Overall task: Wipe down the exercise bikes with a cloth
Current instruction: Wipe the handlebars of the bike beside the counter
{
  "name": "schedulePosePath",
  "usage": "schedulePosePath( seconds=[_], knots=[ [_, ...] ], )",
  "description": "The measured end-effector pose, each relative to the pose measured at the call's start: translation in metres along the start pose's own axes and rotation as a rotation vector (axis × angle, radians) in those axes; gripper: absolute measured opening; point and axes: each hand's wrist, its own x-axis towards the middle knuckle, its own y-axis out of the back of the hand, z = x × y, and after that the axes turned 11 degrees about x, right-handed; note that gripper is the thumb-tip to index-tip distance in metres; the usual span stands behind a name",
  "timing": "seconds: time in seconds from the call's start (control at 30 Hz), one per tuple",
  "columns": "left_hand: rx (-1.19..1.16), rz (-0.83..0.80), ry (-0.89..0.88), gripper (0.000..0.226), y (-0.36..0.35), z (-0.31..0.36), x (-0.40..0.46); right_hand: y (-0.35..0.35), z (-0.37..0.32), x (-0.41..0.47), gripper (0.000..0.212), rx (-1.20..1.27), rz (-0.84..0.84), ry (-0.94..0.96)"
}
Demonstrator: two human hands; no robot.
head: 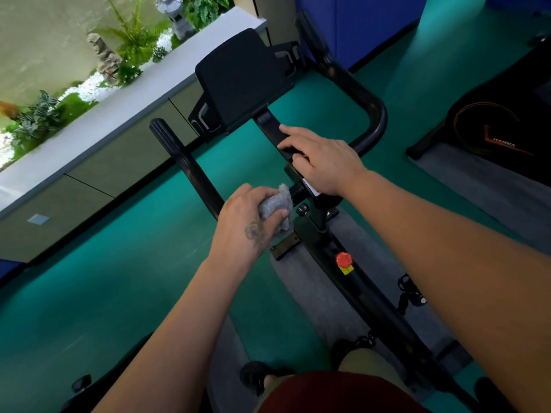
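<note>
The left hand's fingers are closed around a bunched grey cloth, pressed against the exercise bike's stem below the handlebar. The right hand lies flat, fingers spread, on the handlebar's centre post, beneath the console.

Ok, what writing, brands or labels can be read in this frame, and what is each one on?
"HARMA", roughly; the small letters are blurred: on the black machine at right.
White sticker on the bike frame beside the right hand: print too small to read.
Yellow tag under the red knob: unreadable.
</note>
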Motion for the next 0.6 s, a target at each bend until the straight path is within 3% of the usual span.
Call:
schedulePosePath(
  seconds=[0.3, 0.53, 0.6],
  knots=[
    [-0.017, -0.073, -0.034, 0.036, -0.004, 0.017, 0.031, -0.001, 0.0, 0.0, 0.041, -0.005, -0.001, -0.004],
    [0.174, -0.352, -0.124, 0.03, 0.04, -0.019, 0.046, -0.001, -0.002, 0.0, 0.041, 0.005, -0.004, -0.024],
    [0.155, -0.269, -0.164, 0.028, 0.051, -0.031, 0.053, 0.0, -0.002, 0.0, 0.041, 0.009, -0.001, -0.025]
  ],
)
